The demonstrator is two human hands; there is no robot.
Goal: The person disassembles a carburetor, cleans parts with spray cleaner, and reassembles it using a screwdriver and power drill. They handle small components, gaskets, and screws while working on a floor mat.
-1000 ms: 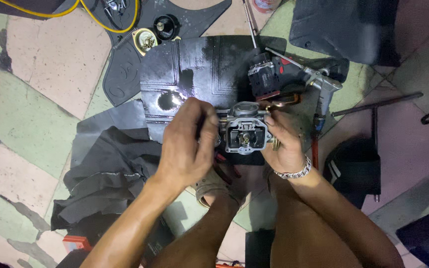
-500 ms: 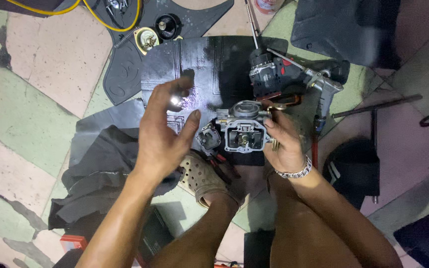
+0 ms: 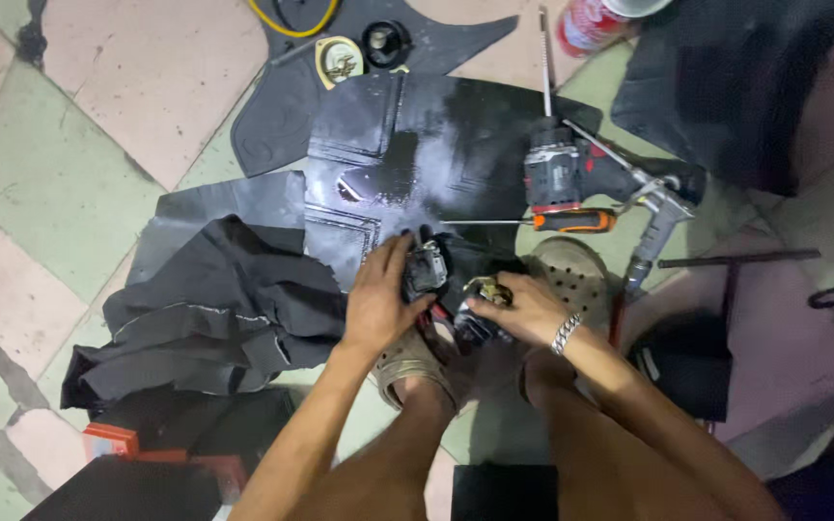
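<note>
Both of my hands hold a small metal engine part, a carburettor (image 3: 441,280), low over a wet black rubber mat (image 3: 407,159) on the tiled floor. My left hand (image 3: 380,299) wraps its left side, fingers curled over the top. My right hand (image 3: 523,309), a metal bracelet on the wrist, grips its right side near a brass-coloured fitting. My sandalled feet sit just below and to the right of the part. Much of the carburettor is hidden by my fingers.
A cordless drill (image 3: 557,174), an orange-handled screwdriver (image 3: 571,221) and a metal air gun (image 3: 656,207) lie right of the mat. A crumpled black cloth (image 3: 214,309) lies left. A round gauge part (image 3: 340,60), a red can (image 3: 586,24) and a yellow hose (image 3: 291,14) lie at the top.
My left hand, spread open over the mat half a second ago, has come back onto the carburettor. The view has shifted, so hands and part sit lower in the frame.
</note>
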